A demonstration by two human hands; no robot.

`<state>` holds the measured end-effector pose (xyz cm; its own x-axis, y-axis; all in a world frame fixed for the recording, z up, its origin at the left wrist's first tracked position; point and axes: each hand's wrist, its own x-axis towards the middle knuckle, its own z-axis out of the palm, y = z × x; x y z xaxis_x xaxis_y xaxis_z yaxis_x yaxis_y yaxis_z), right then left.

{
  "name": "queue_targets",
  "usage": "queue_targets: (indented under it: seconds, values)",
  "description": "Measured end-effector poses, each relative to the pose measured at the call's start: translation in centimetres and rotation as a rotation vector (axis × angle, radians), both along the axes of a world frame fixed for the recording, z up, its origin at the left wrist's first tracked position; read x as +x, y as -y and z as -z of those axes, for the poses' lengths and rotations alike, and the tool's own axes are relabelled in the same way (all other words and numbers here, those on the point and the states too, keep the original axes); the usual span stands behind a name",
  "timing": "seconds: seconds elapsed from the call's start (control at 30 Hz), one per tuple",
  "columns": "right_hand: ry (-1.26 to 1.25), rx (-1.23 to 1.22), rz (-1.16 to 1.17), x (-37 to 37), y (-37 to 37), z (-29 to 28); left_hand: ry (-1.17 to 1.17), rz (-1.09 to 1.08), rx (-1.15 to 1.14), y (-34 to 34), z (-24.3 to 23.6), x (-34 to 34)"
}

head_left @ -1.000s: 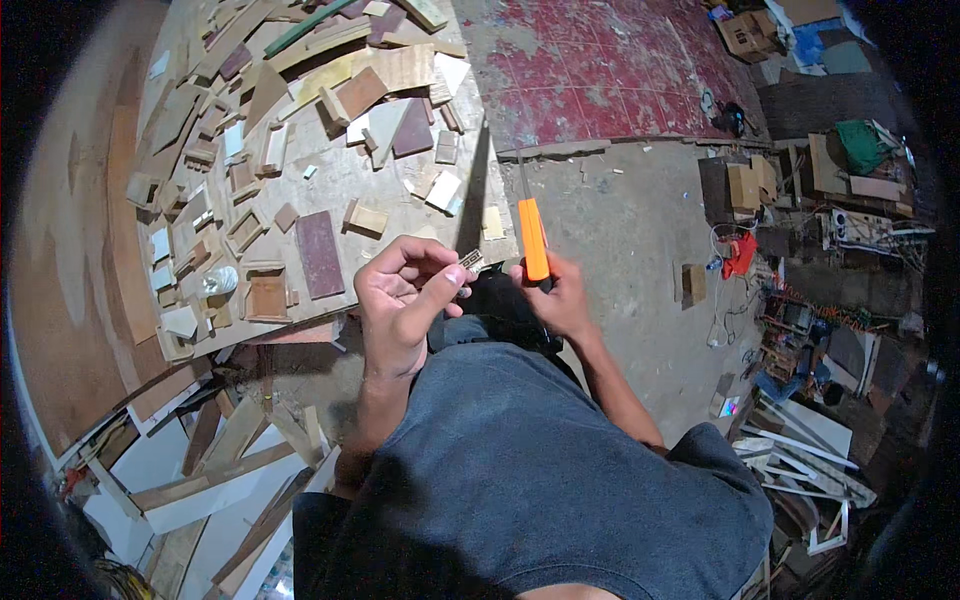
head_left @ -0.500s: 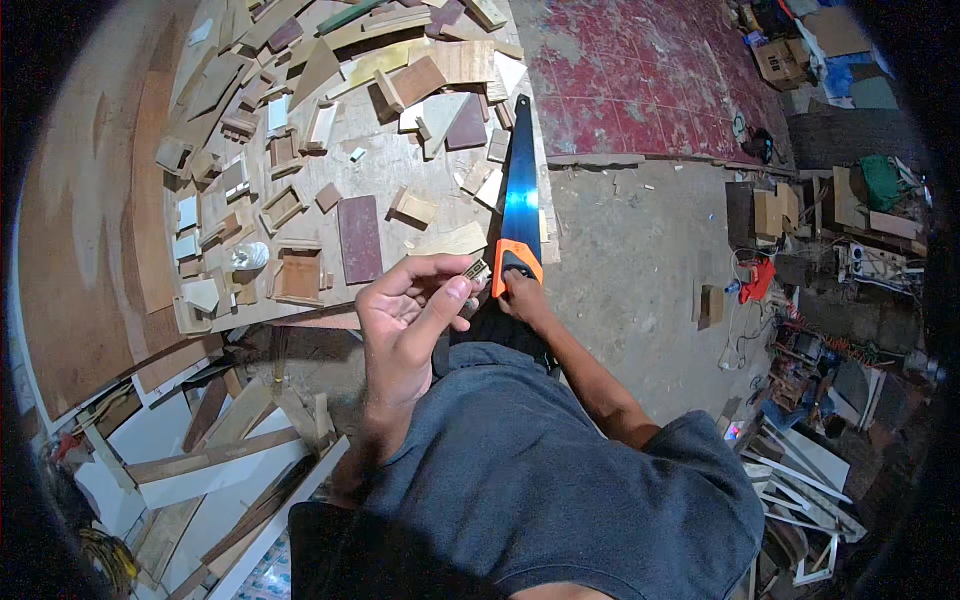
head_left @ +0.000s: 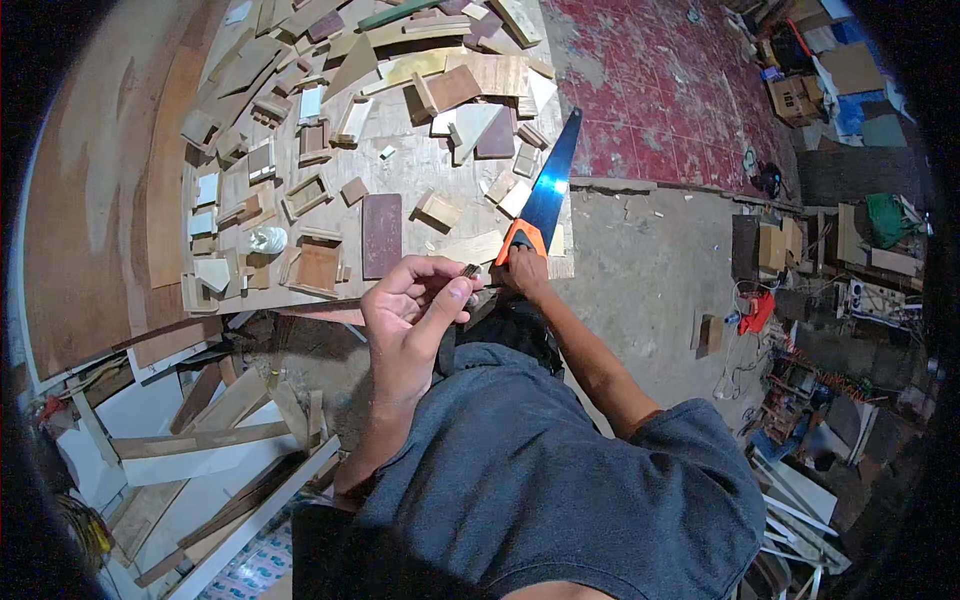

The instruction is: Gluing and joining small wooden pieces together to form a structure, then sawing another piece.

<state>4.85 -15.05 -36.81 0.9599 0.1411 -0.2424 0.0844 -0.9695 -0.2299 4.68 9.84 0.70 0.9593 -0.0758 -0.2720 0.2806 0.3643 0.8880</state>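
My left hand (head_left: 405,315) pinches a small dark piece with pale markings (head_left: 470,270) between thumb and forefinger, just off the table's near edge. What the piece is, I cannot make out. My right hand (head_left: 524,272) is wrapped round the orange and black handle of a handsaw (head_left: 552,192). The saw's dark, shiny blade points away from me and slants to the right, its tip beyond the table's right edge. A pale wood offcut (head_left: 472,249) lies on the table just beyond my left fingertips.
Wood offcuts and small box-like wooden pieces (head_left: 318,264) cover much of the worktable (head_left: 345,225). A maroon board (head_left: 382,236) lies near its front. Boards and strips (head_left: 200,442) are piled at lower left. Cartons (head_left: 795,98), a red cloth (head_left: 757,312) and clutter line the right side.
The saw has swung so that its blade slants to the right, and its handle has shifted away from me. The small piece has turned in my left fingers. The whole view has shifted slightly.
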Motion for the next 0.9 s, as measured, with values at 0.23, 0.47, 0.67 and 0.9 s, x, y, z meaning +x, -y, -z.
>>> queue_targets:
  seconds: [0.23, 0.47, 0.67, 0.9]
  values:
    - [-0.052, -0.061, 0.031, -0.8, 1.4, -0.2, -0.065, -0.051, -0.032, -0.8, 1.4, -0.5]
    - [0.004, 0.032, 0.121, -3.3, 4.6, -0.3, -0.076, -0.081, -0.021, -0.8, 2.2, -0.6]
    - [0.054, 0.034, 0.139, -5.1, 6.7, -0.8, -0.124, -0.029, -0.057, 0.4, 2.5, 0.0]
    - [-0.097, 0.231, 0.170, -6.3, 5.9, -2.1, -0.168, -0.039, -0.045, 0.9, 3.0, 0.5]
